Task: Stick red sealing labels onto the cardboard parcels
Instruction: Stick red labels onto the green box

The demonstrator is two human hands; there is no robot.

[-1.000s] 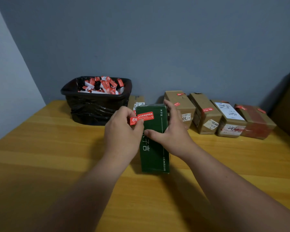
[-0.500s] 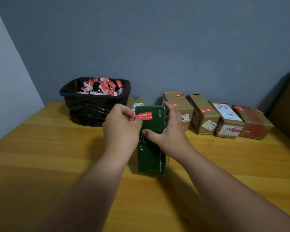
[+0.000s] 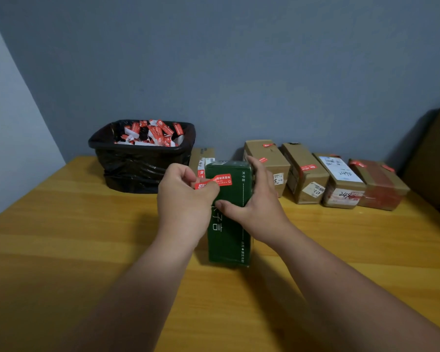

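Head view: green parcel [image 3: 228,217] lies on the wooden table [image 3: 61,237], centre, in front of the black bin [image 3: 140,161] of label scraps. Right hand [image 3: 257,201] clamps it, thumb on the top face, fingers curled round the far right edge. Left hand [image 3: 186,196] pinches the red sealing label [image 3: 215,181] at its left end; right end looks down near the parcel's far end. Step: mid-application. Next, probably: wrap the free end over the left edge, press flat. Brown parcels [image 3: 308,171] behind, already labelled.
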